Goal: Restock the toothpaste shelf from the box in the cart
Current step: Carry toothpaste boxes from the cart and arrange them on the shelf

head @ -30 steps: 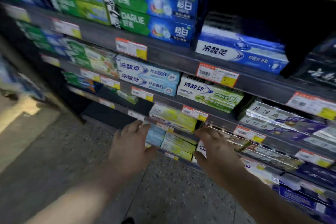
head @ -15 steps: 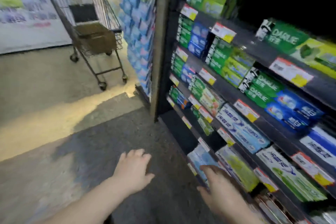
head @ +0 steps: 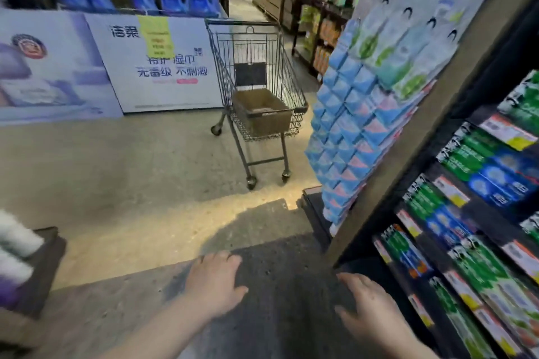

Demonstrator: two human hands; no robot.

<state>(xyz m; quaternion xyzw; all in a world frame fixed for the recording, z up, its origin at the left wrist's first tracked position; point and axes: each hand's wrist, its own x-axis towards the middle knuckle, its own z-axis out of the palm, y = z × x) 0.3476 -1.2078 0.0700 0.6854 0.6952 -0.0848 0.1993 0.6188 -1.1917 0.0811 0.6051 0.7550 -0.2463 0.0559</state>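
My left hand and right hand hang empty in front of me, palms down, fingers loosely spread over the grey floor. The brown box sits in the wire cart across the aisle, well apart from me, while the toothpaste shelf runs along my right side, stacked with green and blue cartons

Empty left hand, right hand, box in cart
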